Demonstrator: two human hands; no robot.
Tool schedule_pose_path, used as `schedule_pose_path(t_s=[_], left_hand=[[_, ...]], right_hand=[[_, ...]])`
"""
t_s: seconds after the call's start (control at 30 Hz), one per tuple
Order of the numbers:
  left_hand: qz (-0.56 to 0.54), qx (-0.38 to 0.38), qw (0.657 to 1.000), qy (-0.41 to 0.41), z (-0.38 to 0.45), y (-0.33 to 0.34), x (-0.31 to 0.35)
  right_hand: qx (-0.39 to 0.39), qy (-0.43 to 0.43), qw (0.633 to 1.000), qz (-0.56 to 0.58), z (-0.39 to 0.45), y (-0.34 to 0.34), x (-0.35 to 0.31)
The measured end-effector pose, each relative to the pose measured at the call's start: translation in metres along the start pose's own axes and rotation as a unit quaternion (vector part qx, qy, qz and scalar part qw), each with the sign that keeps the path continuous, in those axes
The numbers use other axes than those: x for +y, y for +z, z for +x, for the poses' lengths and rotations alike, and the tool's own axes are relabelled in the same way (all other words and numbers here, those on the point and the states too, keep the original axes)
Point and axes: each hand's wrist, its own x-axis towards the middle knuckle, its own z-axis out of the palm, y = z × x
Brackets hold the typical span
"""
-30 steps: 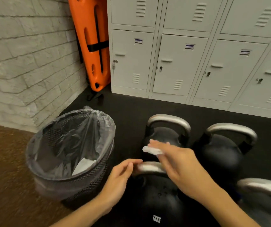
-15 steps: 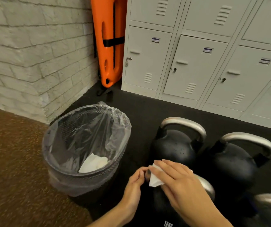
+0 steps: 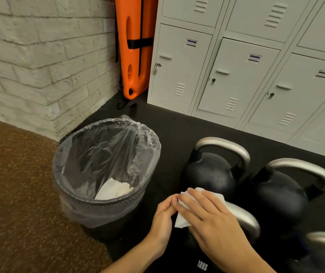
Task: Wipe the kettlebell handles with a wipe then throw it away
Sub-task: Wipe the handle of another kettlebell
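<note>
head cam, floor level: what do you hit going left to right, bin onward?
Lined trash bin → left hand → wipe → right hand pressing the wipe on the near kettlebell handle → right rear kettlebell.

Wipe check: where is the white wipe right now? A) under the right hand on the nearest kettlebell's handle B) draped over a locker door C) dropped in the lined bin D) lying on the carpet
A: the wipe sits under the right hand, pressed on the nearest kettlebell's handle, beside the bin.
</note>
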Motion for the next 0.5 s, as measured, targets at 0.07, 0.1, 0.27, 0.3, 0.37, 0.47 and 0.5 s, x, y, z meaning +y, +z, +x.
schedule_pose_path(t_s=[0.07, 0.1, 0.27, 0.3, 0.37, 0.47, 0.5], left_hand=[[0.015, -0.002, 1.000, 0.001, 0.000, -0.002, 0.001], [0.023, 0.002, 1.000, 0.000, 0.001, -0.003, 0.002], [0.011, 0.012, 1.000, -0.008, 0.001, -0.004, 0.006], [0.001, 0.011, 1.000, -0.011, 0.001, -0.004, 0.004], [-0.021, 0.004, 0.999, -0.025, -0.001, -0.005, 0.002], [-0.044, -0.004, 0.998, -0.035, -0.001, -0.007, 0.002], [-0.042, -0.008, 0.999, -0.033, -0.001, -0.008, 0.002]], right_hand=[[0.002, -0.021, 1.000, -0.016, -0.009, 0.003, 0.005], [0.008, -0.031, 0.999, -0.025, -0.014, 0.005, 0.007], [0.024, -0.024, 0.998, -0.057, -0.027, 0.020, 0.001], [0.017, -0.022, 0.997, -0.070, -0.023, 0.022, -0.003], [-0.001, -0.028, 0.995, -0.092, -0.014, 0.026, -0.009], [-0.018, -0.033, 0.995, -0.095, -0.008, 0.030, -0.009], [-0.017, -0.031, 0.995, -0.093, -0.010, 0.030, -0.008]])
